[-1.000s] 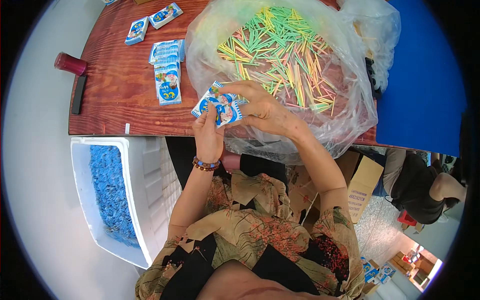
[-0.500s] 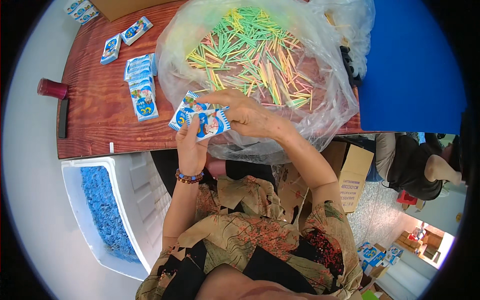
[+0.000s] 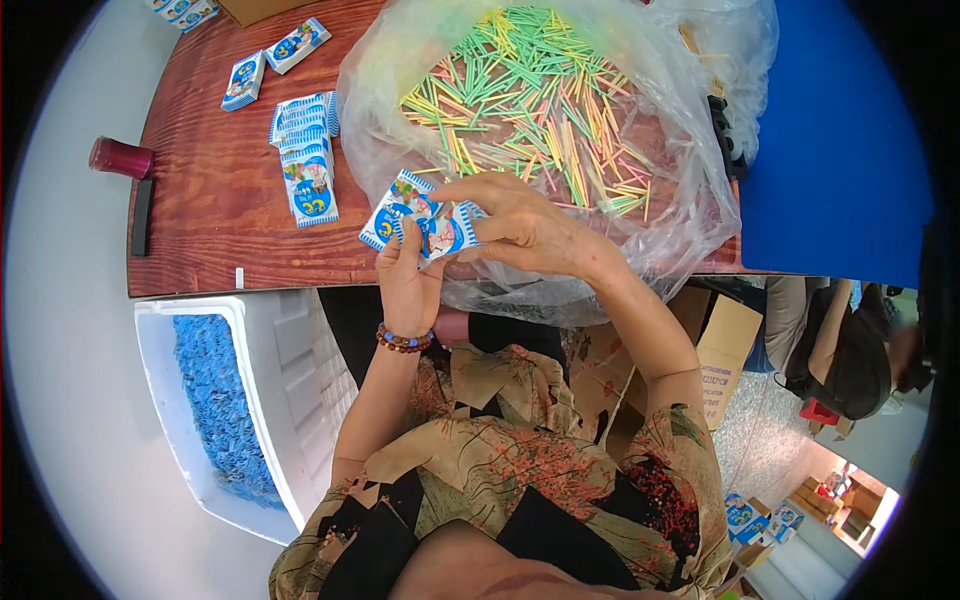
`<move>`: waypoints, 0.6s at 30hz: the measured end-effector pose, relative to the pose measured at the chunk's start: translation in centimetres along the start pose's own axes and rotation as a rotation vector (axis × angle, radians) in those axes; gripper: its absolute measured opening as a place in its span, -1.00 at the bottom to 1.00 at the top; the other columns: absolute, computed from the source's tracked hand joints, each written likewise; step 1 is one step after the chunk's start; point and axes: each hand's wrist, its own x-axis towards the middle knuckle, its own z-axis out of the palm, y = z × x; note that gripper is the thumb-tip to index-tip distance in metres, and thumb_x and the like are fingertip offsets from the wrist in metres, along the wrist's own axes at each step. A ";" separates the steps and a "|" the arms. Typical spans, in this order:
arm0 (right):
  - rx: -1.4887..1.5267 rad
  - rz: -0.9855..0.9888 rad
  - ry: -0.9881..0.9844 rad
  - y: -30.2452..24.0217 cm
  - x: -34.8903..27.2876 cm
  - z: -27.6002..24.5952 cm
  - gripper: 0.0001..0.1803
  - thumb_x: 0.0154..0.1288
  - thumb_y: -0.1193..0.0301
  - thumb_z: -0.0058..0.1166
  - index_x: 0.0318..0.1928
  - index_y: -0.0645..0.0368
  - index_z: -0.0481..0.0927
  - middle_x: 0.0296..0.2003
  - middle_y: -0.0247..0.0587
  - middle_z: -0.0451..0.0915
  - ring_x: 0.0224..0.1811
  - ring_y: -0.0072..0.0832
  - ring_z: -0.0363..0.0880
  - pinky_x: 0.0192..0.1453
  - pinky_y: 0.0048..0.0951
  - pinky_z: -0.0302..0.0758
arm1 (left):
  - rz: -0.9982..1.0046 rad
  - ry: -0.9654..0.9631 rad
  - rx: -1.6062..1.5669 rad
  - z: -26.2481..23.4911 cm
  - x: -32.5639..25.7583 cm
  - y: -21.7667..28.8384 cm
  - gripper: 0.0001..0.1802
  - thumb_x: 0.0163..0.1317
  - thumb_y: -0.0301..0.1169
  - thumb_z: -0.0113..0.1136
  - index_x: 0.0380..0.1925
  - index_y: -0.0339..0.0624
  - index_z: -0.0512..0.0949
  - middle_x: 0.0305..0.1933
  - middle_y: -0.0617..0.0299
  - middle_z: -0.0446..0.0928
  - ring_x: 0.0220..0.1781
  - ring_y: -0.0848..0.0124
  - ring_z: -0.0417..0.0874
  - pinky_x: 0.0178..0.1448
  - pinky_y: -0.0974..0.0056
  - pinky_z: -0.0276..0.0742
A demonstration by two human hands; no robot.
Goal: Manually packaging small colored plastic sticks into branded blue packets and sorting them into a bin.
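Observation:
Two small blue-and-white printed packets are held above the table's front edge. My left hand [image 3: 408,275], with a beaded bracelet at its wrist, pinches them from below, thumb on top. One packet [image 3: 385,225] leans up to the left, and the other packet [image 3: 447,238] overlaps it on the right. My right hand [image 3: 525,228] is closed at the right-hand packet's edge, its index finger reaching across the upper side of the pair. Just beyond my hands, green, yellow and pink thin sticks [image 3: 560,120] lie loose in a spread-out clear plastic bag [image 3: 690,200].
To the left, an overlapping row of similar packets [image 3: 310,185] lies on the red-brown wooden table [image 3: 200,220], near two packet stacks and a dark red cup [image 3: 122,157]. Below stands a white foam box [image 3: 240,380] of blue pieces. Another person [image 3: 840,340] sits at right beyond a blue surface [image 3: 840,130].
The whole view has shifted, so the table and its things appear farther right. The right-hand packet has turned slightly between my hands, and both hands keep their grip.

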 end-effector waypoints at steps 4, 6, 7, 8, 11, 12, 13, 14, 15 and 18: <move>0.053 -0.043 -0.046 0.6 -0.1 -1.5 -0.81 0.07 0.35 0.25 -0.29 0.12 0.69 0.16 -0.15 0.45 0.18 -0.15 0.40 0.23 -0.10 0.31 | 0.047 0.061 0.001 0.4 0.1 -0.2 -0.74 0.42 -0.33 -0.03 -0.02 -0.23 0.48 -0.04 0.22 0.58 -0.05 0.41 0.63 -0.04 0.25 0.61; 0.220 -0.044 -0.028 1.3 -0.2 -1.9 -0.80 0.10 0.38 0.24 -0.25 0.17 0.68 0.12 -0.11 0.48 0.15 -0.19 0.45 0.20 -0.16 0.38 | 0.093 0.123 -0.002 0.0 0.2 -0.3 -0.74 0.42 -0.33 -0.02 -0.04 -0.26 0.48 -0.02 0.20 0.57 -0.02 0.41 0.61 0.00 0.25 0.59; 0.211 -0.043 -0.029 1.7 -0.3 -2.5 -0.80 0.10 0.38 0.24 -0.25 0.17 0.68 0.12 -0.11 0.48 0.15 -0.19 0.45 0.20 -0.16 0.38 | 0.093 0.117 -0.008 -0.2 0.4 -0.1 -0.74 0.42 -0.33 -0.02 -0.04 -0.26 0.48 -0.02 0.20 0.57 -0.02 0.41 0.61 0.00 0.25 0.59; 0.346 0.158 0.000 2.0 -0.5 -3.3 -0.80 0.14 0.39 0.22 -0.22 0.17 0.68 0.09 -0.11 0.51 0.11 -0.22 0.48 0.18 -0.20 0.40 | 0.120 0.131 -0.002 -0.3 0.3 0.3 -0.73 0.41 -0.33 -0.01 -0.03 -0.28 0.48 -0.02 0.19 0.57 -0.02 0.42 0.61 0.01 0.25 0.58; 0.210 0.397 0.239 6.0 0.5 -5.0 -0.77 0.20 0.39 0.16 -0.16 0.21 0.65 -0.13 -0.12 0.63 -0.07 -0.29 0.58 0.03 -0.31 0.47 | 0.193 0.178 0.024 -0.7 0.0 1.2 -0.73 0.40 -0.37 0.00 -0.04 -0.35 0.48 -0.02 0.15 0.57 -0.03 0.42 0.60 0.04 0.27 0.56; 0.003 0.483 0.301 9.1 0.0 -6.1 -0.77 0.20 0.37 0.15 -0.17 0.22 0.65 -0.14 -0.09 0.62 -0.08 -0.24 0.58 0.02 -0.28 0.48 | 0.242 0.155 0.069 -1.2 -0.1 1.2 -0.74 0.40 -0.40 -0.01 -0.06 -0.36 0.49 -0.03 0.15 0.57 -0.04 0.42 0.60 0.04 0.27 0.55; -0.155 0.493 0.316 12.2 -0.3 -7.6 -0.73 0.25 0.31 0.11 -0.15 0.22 0.64 -0.17 -0.10 0.63 -0.10 -0.30 0.59 -0.01 -0.33 0.48 | 0.298 0.135 0.115 -1.6 -0.2 1.3 -0.76 0.40 -0.43 -0.01 -0.08 -0.38 0.50 -0.05 0.15 0.57 -0.06 0.43 0.60 0.04 0.28 0.55; -0.314 0.502 0.328 15.1 -0.7 -9.3 -0.69 0.30 0.26 0.07 -0.13 0.23 0.63 -0.21 -0.11 0.64 -0.13 -0.36 0.59 -0.05 -0.37 0.48 | 0.351 0.167 0.184 -1.8 -0.2 1.1 -0.69 0.43 -0.30 -0.05 -0.16 -0.38 0.52 -0.07 0.12 0.59 -0.06 0.41 0.61 0.06 0.24 0.53; -0.437 0.580 0.353 17.5 -0.4 -10.3 -0.66 0.32 0.22 0.02 -0.11 0.23 0.62 -0.24 -0.09 0.63 -0.15 -0.31 0.59 -0.07 -0.32 0.47 | 0.360 0.174 0.181 -2.3 -0.3 1.2 -0.69 0.43 -0.30 -0.05 -0.16 -0.38 0.52 -0.07 0.12 0.59 -0.06 0.41 0.61 0.06 0.24 0.53; -0.910 0.526 0.314 25.5 -2.5 -14.1 -0.62 0.34 0.16 -0.06 -0.08 0.20 0.60 -0.30 -0.04 0.62 -0.18 -0.19 0.58 -0.10 -0.20 0.46 | 0.330 0.178 0.168 -2.9 -0.3 0.8 -0.72 0.44 -0.34 -0.06 -0.19 -0.36 0.52 -0.12 0.15 0.60 -0.12 0.44 0.62 0.00 0.29 0.53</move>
